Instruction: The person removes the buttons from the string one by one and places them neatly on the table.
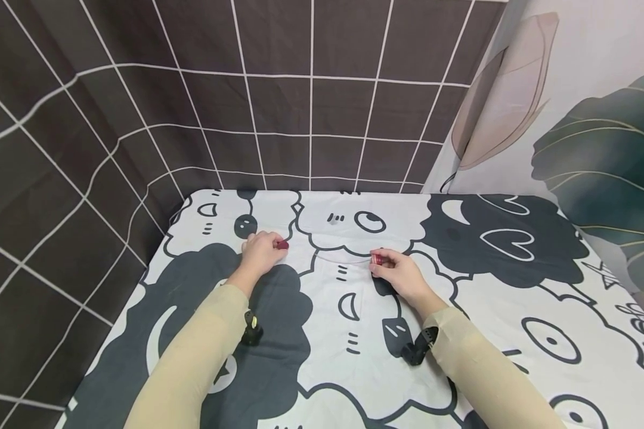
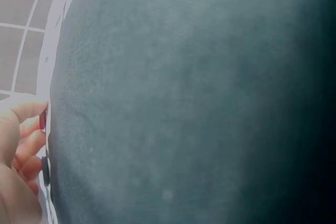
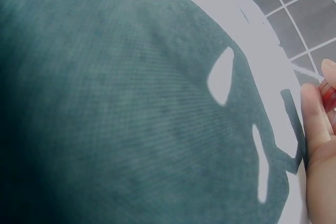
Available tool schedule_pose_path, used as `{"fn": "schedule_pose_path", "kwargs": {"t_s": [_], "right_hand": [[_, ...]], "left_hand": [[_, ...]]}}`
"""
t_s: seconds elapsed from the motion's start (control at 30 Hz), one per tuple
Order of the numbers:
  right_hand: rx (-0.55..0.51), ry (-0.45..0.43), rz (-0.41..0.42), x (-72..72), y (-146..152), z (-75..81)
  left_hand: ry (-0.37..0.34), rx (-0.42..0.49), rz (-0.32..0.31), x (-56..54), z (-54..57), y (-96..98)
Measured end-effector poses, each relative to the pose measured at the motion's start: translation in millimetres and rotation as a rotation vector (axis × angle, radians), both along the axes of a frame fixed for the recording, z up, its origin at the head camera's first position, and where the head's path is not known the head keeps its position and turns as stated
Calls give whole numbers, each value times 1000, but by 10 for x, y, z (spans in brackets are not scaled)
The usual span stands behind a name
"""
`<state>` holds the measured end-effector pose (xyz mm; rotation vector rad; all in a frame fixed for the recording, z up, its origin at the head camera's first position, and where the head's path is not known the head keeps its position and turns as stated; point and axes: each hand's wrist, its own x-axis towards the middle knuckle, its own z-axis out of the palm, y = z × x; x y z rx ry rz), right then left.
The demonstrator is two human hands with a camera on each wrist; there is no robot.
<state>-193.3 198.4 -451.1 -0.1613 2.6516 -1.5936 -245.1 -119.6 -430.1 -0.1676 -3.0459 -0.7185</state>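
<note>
My left hand pinches a small dark red piece between thumb and fingers, close over the patterned cloth. In the left wrist view that red piece shows only as a sliver at the fingertips. To the right, my right hand holds a small, bright red piece with a pale band at its fingertips. Part of this red piece shows at the right wrist view's edge. A thin, faint line curves over the cloth toward the right hand's piece. What kind of things these are, I cannot tell.
A black-and-white cartoon cloth covers the surface under both hands. Dark curtain with a white grid hangs behind and at the left. A leaf-patterned pale curtain is at the right, with a black cord by its edge.
</note>
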Motion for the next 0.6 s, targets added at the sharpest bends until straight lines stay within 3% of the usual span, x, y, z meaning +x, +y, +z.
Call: {"fn": "schedule_pose_path", "kwargs": {"t_s": [0.6], "right_hand": [[2, 5, -6, -1, 7, -4]], "left_hand": [[-11, 12, 5, 1, 6, 6]]}}
